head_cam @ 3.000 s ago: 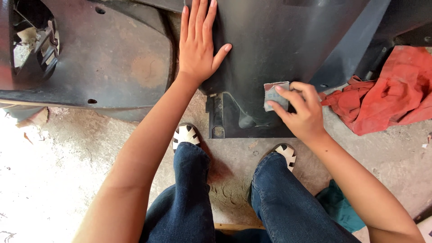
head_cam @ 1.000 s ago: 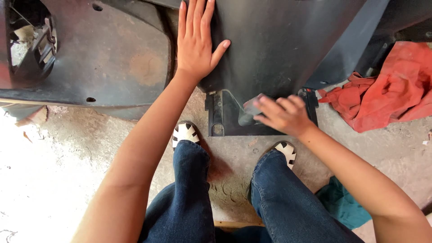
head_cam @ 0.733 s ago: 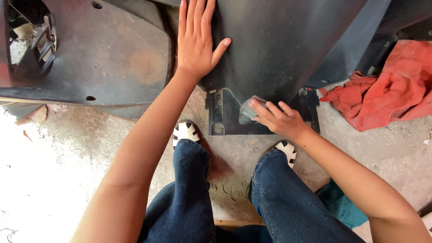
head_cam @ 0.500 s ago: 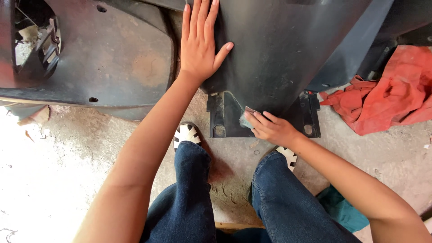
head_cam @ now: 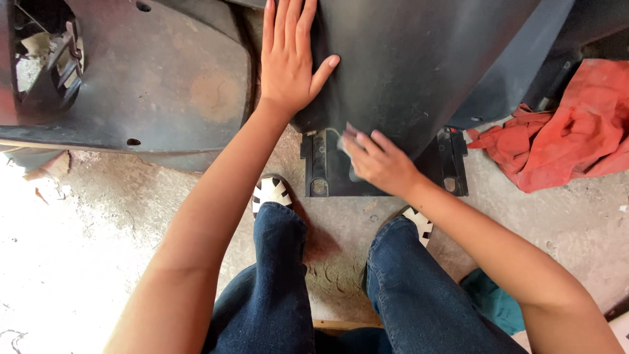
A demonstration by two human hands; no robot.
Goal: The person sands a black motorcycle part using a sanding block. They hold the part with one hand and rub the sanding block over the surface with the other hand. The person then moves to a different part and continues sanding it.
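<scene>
The left hand point(head_cam: 288, 62) lay flat, fingers spread wide, on the black panel point(head_cam: 406, 65) that rested on the concrete floor point(head_cam: 576, 223). The right hand point(head_cam: 380, 164) pressed a small grey pad point(head_cam: 345, 141) against the panel's lower edge, fingers closed over it, just above the slotted bracket point(head_cam: 321, 167). A red rag point(head_cam: 563, 137) lay near the panel on the right; a teal cloth point(head_cam: 491, 301) sat beside the right knee.

The dark panel point(head_cam: 426, 65) is blocking the whole top of the view. A red rag point(head_cam: 576, 131) is lying at its right, crowding that side. Bare concrete floor point(head_cam: 118, 223) is lying open at left and between the shoes point(head_cam: 272, 192).
</scene>
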